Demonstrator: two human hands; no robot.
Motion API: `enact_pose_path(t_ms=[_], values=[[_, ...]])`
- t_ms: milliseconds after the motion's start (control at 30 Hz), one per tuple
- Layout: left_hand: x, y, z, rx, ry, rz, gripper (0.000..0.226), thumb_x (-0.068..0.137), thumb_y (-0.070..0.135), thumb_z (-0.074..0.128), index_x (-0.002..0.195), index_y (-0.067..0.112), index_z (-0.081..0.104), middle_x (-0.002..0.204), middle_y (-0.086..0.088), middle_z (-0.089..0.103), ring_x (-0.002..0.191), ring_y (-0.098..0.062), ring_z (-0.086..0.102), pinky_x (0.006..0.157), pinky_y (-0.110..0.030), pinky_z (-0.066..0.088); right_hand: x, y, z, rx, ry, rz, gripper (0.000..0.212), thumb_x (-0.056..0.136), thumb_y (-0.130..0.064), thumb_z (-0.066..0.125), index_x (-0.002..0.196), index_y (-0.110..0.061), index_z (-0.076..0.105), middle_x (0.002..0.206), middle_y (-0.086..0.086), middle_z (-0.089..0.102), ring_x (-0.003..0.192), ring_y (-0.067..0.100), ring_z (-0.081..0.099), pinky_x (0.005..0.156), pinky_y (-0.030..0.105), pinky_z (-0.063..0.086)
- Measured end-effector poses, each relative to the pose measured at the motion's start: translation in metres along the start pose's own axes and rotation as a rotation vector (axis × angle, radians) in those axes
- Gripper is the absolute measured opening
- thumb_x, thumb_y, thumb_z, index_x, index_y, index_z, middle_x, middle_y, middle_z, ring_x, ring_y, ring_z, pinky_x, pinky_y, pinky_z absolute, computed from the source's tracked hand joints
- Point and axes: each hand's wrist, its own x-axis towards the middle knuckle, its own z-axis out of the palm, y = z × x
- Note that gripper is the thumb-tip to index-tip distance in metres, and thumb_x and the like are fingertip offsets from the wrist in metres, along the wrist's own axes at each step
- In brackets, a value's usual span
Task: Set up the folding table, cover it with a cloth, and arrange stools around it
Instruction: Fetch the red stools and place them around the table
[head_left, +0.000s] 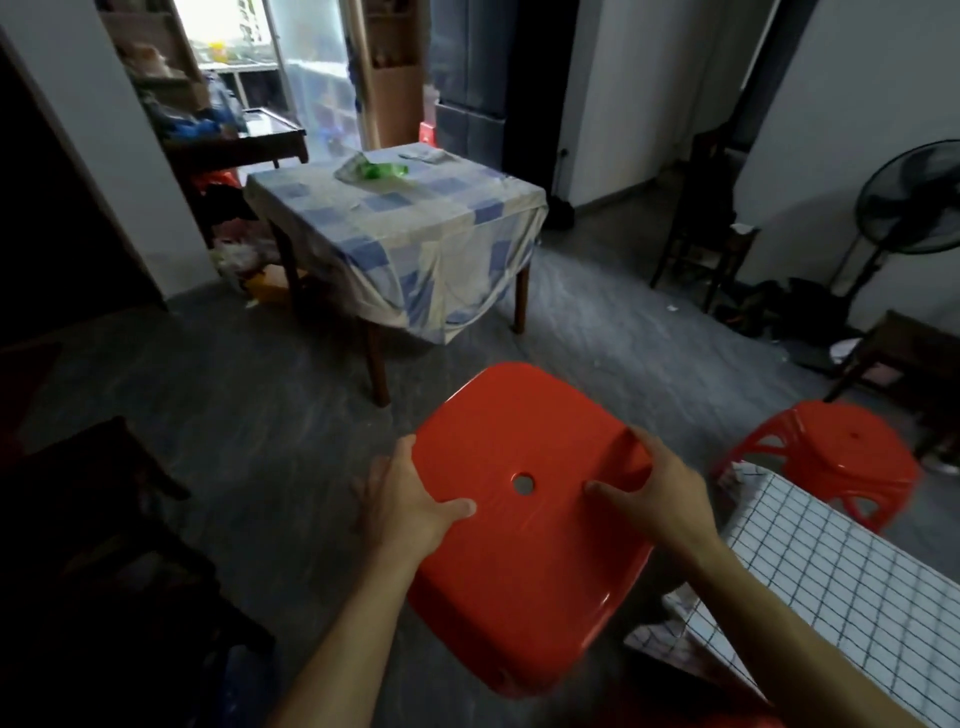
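Head view, lower centre: red stool (524, 571), seat edges gripped by left hand (410, 501) and right hand (662, 499), thumbs on top. Lower right: cloth-covered table (857, 597), second stool (831, 462) beside.

- near stool (524, 525) lower centre of frame, left hand (410, 499) on its left edge, right hand (660, 488) on its right edge
- second stool (831, 462) to its right, behind table (841, 582) at lower right
- far table (415, 234) upper centre
- fan (914, 208) far right

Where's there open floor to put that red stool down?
Bare floor lies between the blue-checked table and the stool, and leftward up to the dark chair. The right is crowded: second stool beside the grid-cloth table.
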Motion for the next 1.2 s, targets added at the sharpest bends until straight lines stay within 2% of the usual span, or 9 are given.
enact_pose_path(t_ms=[167, 267, 400, 567, 733, 967, 1200], values=[[0.073, 0.024, -0.010, -0.001, -0.075, 0.122, 0.104, 0.049, 0.044, 0.090, 0.138, 0.031, 0.038, 0.133, -0.008, 0.049, 0.127, -0.030, 0.040, 0.101, -0.051, 0.041, 0.039, -0.021, -0.001, 0.013, 0.104, 0.064, 0.090, 0.065, -0.052, 0.084, 0.142, -0.029, 0.044, 0.130, 0.008, 0.063, 0.116, 0.033, 0.060, 0.098, 0.048, 0.050], [0.108, 0.041, -0.004, 0.012, -0.089, 0.179, 0.104, 0.047, 0.045, 0.090, 0.137, 0.031, 0.039, 0.132, -0.010, 0.049, 0.126, -0.033, 0.039, 0.101, -0.048, 0.042, 0.059, -0.025, -0.001, 0.006, 0.154, 0.103, 0.089, 0.066, -0.055, 0.082, 0.142, -0.029, 0.043, 0.131, 0.006, 0.063, 0.118, 0.033, 0.059, 0.099, 0.046, 0.048], [0.152, 0.058, 0.010, 0.069, -0.112, 0.233, 0.104, 0.043, 0.050, 0.089, 0.134, 0.031, 0.043, 0.126, -0.008, 0.055, 0.120, -0.033, 0.046, 0.099, -0.044, 0.044, 0.091, -0.026, 0.004, 0.014, 0.178, 0.147, 0.084, 0.070, -0.053, 0.078, 0.142, -0.029, 0.042, 0.130, 0.007, 0.063, 0.118, 0.033, 0.058, 0.102, 0.047, 0.045], [0.218, 0.074, 0.027, 0.143, -0.136, 0.303, 0.103, 0.044, 0.056, 0.088, 0.133, 0.027, 0.045, 0.122, -0.008, 0.061, 0.116, -0.029, 0.054, 0.103, -0.039, 0.038, 0.153, -0.035, 0.017, 0.024, 0.197, 0.175, 0.083, 0.072, -0.054, 0.077, 0.142, -0.027, 0.043, 0.132, 0.007, 0.062, 0.121, 0.031, 0.057, 0.106, 0.045, 0.041], [0.290, 0.100, 0.041, 0.181, -0.180, 0.297, 0.102, 0.044, 0.056, 0.087, 0.133, 0.029, 0.044, 0.125, -0.004, 0.060, 0.117, -0.028, 0.052, 0.102, -0.042, 0.041, 0.225, -0.044, 0.031, 0.035, 0.165, 0.211, 0.084, 0.074, -0.056, 0.074, 0.144, -0.027, 0.040, 0.136, 0.007, 0.059, 0.126, 0.030, 0.053, 0.109, 0.046, 0.035], [0.376, 0.156, 0.077, 0.259, -0.234, 0.406, 0.107, 0.045, 0.059, 0.085, 0.137, 0.030, 0.040, 0.131, -0.007, 0.054, 0.122, -0.032, 0.046, 0.103, -0.045, 0.039, 0.295, -0.032, 0.033, 0.087, 0.227, 0.301, 0.082, 0.074, -0.053, 0.075, 0.144, -0.025, 0.041, 0.133, 0.006, 0.060, 0.123, 0.030, 0.055, 0.107, 0.047, 0.038], [0.449, 0.201, 0.138, 0.253, -0.372, 0.538, 0.106, 0.046, 0.060, 0.085, 0.137, 0.029, 0.038, 0.132, -0.006, 0.055, 0.123, -0.030, 0.047, 0.104, -0.045, 0.037, 0.346, -0.018, 0.032, 0.068, 0.349, 0.442, 0.089, 0.063, -0.064, 0.078, 0.137, -0.024, 0.047, 0.126, 0.006, 0.065, 0.118, 0.030, 0.058, 0.103, 0.050, 0.042]])
